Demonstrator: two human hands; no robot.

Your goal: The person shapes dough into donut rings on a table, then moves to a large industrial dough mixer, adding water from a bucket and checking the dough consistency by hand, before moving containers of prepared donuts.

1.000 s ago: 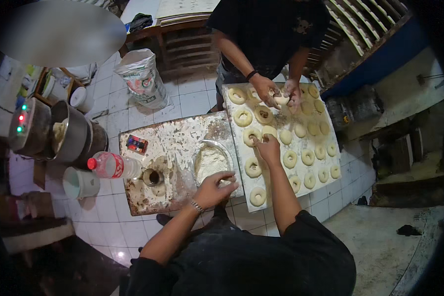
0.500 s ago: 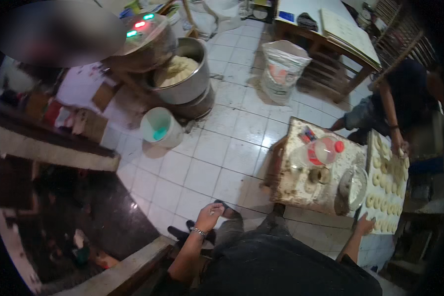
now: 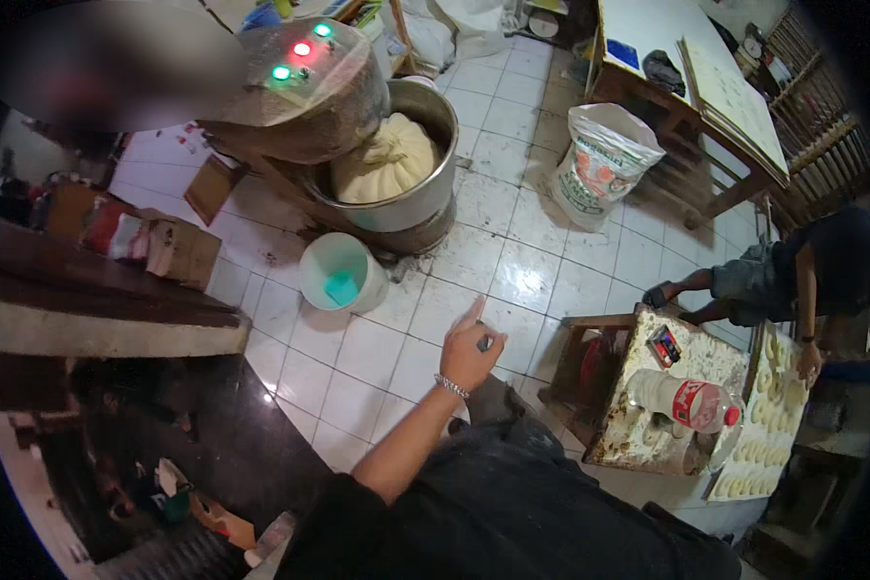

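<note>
1. The left hand (image 3: 472, 356), with a metal bracelet (image 3: 451, 387) on its wrist, is held over the tiled floor (image 3: 454, 307); its index finger is stretched out and the other fingers are bent. A dark patch shows by the thumb, and I cannot tell whether it is something grasped or a gap.
2. The right hand is out of view, so I cannot tell the state of its fingers.
3. Ahead and to the left, a big mass of pale dough (image 3: 389, 172) sits in the metal mixing bowl (image 3: 396, 215), well apart from the hand.
4. The mixer head (image 3: 333, 121), with two green lights and a red one, overhangs the near left side of that bowl.
5. A white bucket (image 3: 373, 293) with something turquoise inside stands on the floor close by the mixer's foot, on the person's side of it.
6. An open printed sack (image 3: 604, 169) stands beyond, near the rear worktop (image 3: 638, 21).
7. To the right, the stained worktop (image 3: 630, 411) bears a clear bottle (image 3: 665, 398) with a red cap and a small dark-and-red packet (image 3: 664, 346).
8. Past it, a co-worker's hand (image 3: 809, 364) is at a tray of dough rings (image 3: 745, 453).
</note>
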